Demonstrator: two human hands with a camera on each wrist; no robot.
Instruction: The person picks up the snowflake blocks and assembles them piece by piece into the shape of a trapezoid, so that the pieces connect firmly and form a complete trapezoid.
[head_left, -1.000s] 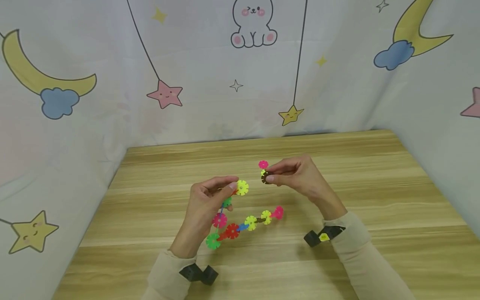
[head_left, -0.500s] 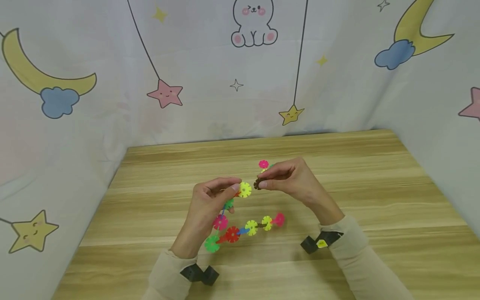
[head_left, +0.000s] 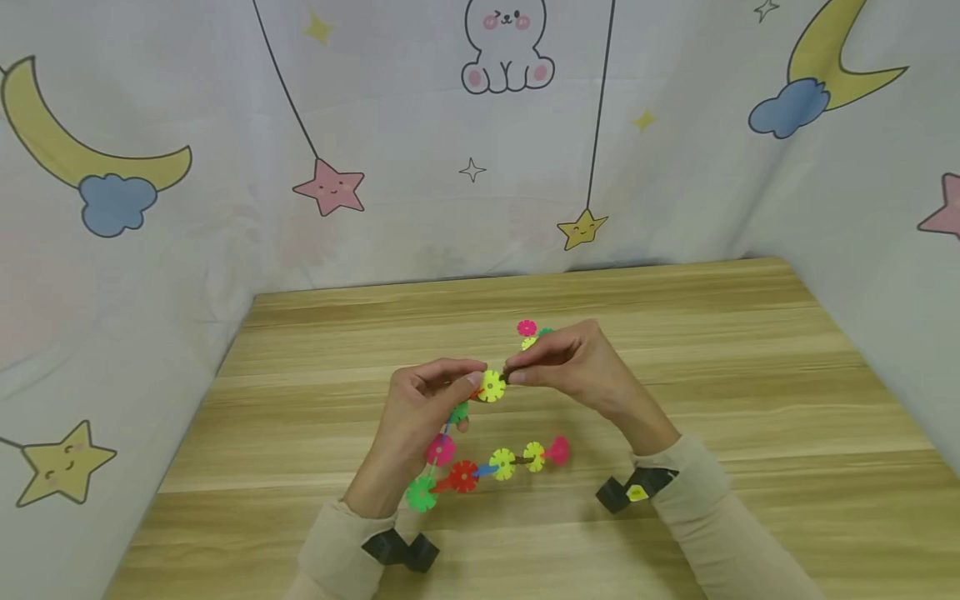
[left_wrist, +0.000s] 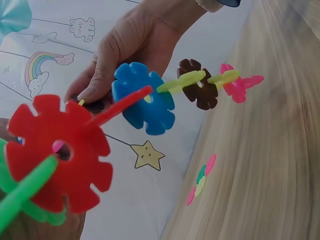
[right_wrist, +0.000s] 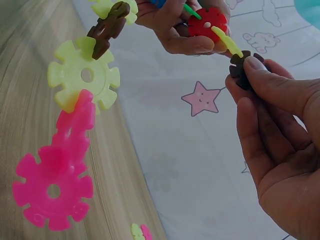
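Note:
My left hand (head_left: 420,404) pinches the upper end of a chain of slotted plastic snowflake discs, by the red disc (right_wrist: 209,21) next to the yellow end disc (head_left: 491,387). Between thumb and fingers of my right hand (head_left: 581,362) is a brown snowflake disc (right_wrist: 241,66), its edge meeting the yellow disc's rim in the right wrist view. From the left hand the chain runs down through a pink disc (head_left: 440,450) to a green disc (head_left: 422,494). There it bends right, past a lower red disc (head_left: 464,477), to a pink end (head_left: 559,450).
Behind the right hand, loose discs lie on the wooden table (head_left: 315,333): a pink one (head_left: 527,328), a yellow one (head_left: 528,342) and a green one (head_left: 546,332). A printed white curtain (head_left: 420,217) stands around the table's back and sides.
The right hand has moved left and slightly down, bringing the brown disc from apart to the yellow end disc. The left hand has shifted slightly right, and the chain's lower part has sunk a little.

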